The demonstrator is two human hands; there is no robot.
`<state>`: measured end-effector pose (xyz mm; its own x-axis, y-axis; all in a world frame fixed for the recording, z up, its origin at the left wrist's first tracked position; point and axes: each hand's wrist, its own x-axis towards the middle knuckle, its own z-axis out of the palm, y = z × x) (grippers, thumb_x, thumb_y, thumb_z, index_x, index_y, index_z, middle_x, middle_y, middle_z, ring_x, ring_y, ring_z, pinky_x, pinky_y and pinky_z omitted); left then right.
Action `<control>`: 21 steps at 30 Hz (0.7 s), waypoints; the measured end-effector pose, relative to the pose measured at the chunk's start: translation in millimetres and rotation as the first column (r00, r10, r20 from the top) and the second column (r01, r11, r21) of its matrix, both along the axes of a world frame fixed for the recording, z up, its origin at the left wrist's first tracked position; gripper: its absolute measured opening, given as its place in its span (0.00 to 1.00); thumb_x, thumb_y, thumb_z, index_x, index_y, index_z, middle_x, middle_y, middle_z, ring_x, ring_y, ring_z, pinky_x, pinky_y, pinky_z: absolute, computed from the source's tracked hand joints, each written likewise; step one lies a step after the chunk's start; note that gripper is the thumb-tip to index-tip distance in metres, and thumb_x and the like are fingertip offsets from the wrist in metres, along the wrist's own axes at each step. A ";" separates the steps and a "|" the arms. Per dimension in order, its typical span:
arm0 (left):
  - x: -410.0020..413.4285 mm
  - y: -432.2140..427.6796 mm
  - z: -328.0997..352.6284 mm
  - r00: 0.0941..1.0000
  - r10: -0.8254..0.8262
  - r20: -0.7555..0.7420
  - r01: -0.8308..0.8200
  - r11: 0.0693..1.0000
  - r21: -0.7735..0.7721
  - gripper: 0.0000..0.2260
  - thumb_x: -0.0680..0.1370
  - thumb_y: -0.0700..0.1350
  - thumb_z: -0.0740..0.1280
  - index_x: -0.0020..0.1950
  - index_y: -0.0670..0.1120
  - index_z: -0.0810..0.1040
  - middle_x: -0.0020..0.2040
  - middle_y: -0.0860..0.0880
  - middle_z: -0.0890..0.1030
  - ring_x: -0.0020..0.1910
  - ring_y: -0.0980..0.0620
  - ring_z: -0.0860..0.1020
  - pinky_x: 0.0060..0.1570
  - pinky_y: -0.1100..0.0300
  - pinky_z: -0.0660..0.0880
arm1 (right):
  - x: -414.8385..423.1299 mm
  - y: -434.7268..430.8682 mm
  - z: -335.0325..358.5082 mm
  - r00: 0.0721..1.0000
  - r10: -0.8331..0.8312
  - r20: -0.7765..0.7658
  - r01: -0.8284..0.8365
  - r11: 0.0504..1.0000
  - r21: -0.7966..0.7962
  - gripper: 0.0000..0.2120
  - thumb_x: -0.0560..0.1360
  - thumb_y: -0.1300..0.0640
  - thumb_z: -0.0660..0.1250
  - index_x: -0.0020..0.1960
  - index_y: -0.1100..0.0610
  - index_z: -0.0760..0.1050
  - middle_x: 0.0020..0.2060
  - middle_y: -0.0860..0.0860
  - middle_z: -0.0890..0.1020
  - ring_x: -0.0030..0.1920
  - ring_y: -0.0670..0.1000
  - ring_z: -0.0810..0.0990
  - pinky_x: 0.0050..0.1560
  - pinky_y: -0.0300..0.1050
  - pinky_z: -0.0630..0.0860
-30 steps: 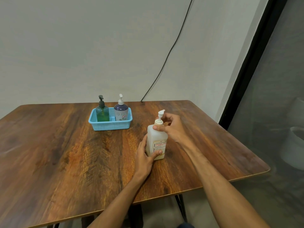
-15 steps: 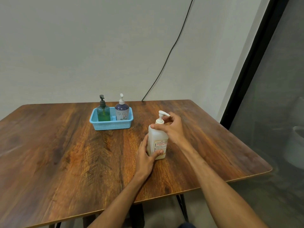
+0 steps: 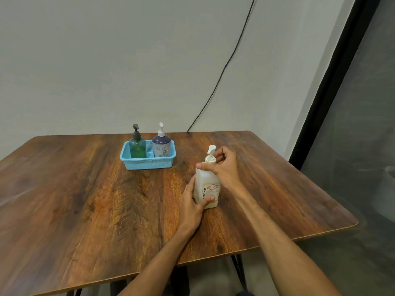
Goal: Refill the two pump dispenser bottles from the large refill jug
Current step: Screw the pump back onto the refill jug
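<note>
Right now the large refill jug (image 3: pixel 206 186) stands upright on the wooden table (image 3: pixel 85 199), its long axis vertical. The left hand (image 3: pixel 192 205) wraps its base from about eight o'clock, thumb across the label. The right hand (image 3: pixel 223 167) closes round the pump collar (image 3: pixel 210 160) from three o'clock, seemingly to unscrew it. Both dispenser bottles, the green bottle (image 3: pixel 137 146) and the purple bottle (image 3: pixel 161 145), sit side by side in the blue basket (image 3: pixel 147 164), well apart at eleven o'clock. The right palm hides the neck threads, and the jug's fill level is hard to read.
</note>
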<state>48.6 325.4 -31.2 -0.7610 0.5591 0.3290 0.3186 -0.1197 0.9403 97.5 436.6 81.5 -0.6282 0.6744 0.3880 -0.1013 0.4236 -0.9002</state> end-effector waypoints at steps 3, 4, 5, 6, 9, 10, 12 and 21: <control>-0.4 0.6 0.9 1.000 -0.008 0.014 0.008 1.000 0.003 0.37 0.73 0.46 0.78 0.79 0.51 0.66 0.69 0.50 0.77 0.67 0.51 0.77 0.64 0.44 0.77 | 7.0 9.6 6.7 0.989 0.124 0.074 -0.125 0.992 0.001 0.19 0.64 0.60 0.82 0.51 0.59 0.79 0.46 0.50 0.81 0.46 0.47 0.79 0.47 0.41 0.78; -0.3 0.9 0.5 1.000 -0.011 0.021 0.011 1.000 0.006 0.37 0.73 0.45 0.78 0.79 0.51 0.66 0.69 0.50 0.76 0.67 0.50 0.76 0.65 0.43 0.77 | 10.0 13.3 7.5 0.984 0.151 0.097 -0.152 0.988 0.002 0.18 0.67 0.62 0.81 0.53 0.60 0.80 0.49 0.52 0.83 0.49 0.49 0.80 0.50 0.45 0.78; -0.4 1.2 0.1 1.000 -0.013 0.027 0.013 1.000 0.009 0.37 0.73 0.45 0.78 0.79 0.51 0.66 0.69 0.50 0.76 0.68 0.50 0.76 0.65 0.43 0.77 | 12.1 15.8 7.5 0.982 0.157 0.104 -0.158 0.987 0.003 0.16 0.68 0.63 0.79 0.55 0.61 0.81 0.50 0.53 0.84 0.50 0.50 0.81 0.52 0.48 0.78; -0.3 1.5 0.0 1.000 -0.014 0.027 0.014 1.000 0.009 0.37 0.73 0.45 0.78 0.79 0.52 0.66 0.69 0.50 0.76 0.68 0.51 0.76 0.65 0.43 0.77 | 13.2 16.0 6.7 0.985 0.143 0.094 -0.144 0.990 0.003 0.16 0.68 0.64 0.79 0.55 0.61 0.82 0.50 0.53 0.85 0.49 0.49 0.81 0.51 0.48 0.78; 0.5 1.1 1.0 1.000 -0.010 0.015 0.010 1.000 0.003 0.36 0.73 0.46 0.78 0.78 0.54 0.65 0.68 0.50 0.77 0.66 0.52 0.77 0.64 0.45 0.78 | 8.4 5.6 4.0 0.999 0.023 0.027 -0.024 1.000 0.015 0.18 0.62 0.62 0.83 0.48 0.61 0.80 0.43 0.51 0.83 0.41 0.44 0.79 0.40 0.38 0.76; 1.0 0.7 1.6 1.000 -0.006 0.017 0.006 1.000 0.002 0.36 0.73 0.46 0.78 0.77 0.56 0.65 0.68 0.51 0.77 0.65 0.53 0.77 0.63 0.46 0.78 | 5.7 2.5 2.5 1.000 -0.007 0.012 0.006 1.000 0.013 0.20 0.61 0.61 0.84 0.46 0.62 0.78 0.42 0.50 0.82 0.39 0.44 0.78 0.39 0.36 0.75; 1.9 0.3 2.7 1.000 0.001 0.024 -0.001 1.000 0.003 0.36 0.73 0.46 0.78 0.77 0.56 0.65 0.68 0.50 0.77 0.65 0.52 0.78 0.63 0.45 0.79 | 2.8 1.8 0.1 1.000 -0.009 0.008 0.008 1.000 0.012 0.23 0.60 0.59 0.85 0.47 0.61 0.76 0.42 0.50 0.81 0.41 0.44 0.77 0.39 0.35 0.75; -1.4 1.9 -0.3 0.999 -0.021 0.024 0.021 1.000 0.014 0.36 0.74 0.45 0.77 0.79 0.52 0.65 0.69 0.49 0.77 0.66 0.51 0.77 0.63 0.44 0.78 | 4.2 7.0 0.5 0.999 0.014 0.032 -0.014 1.000 -0.008 0.13 0.66 0.64 0.80 0.49 0.57 0.84 0.45 0.51 0.86 0.44 0.48 0.83 0.44 0.44 0.78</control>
<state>47.2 327.2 -31.6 -0.7570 0.5707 0.3183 0.2933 -0.1386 0.9459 101.7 443.5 82.0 -0.6494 0.6684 0.3628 -0.0786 0.4155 -0.9062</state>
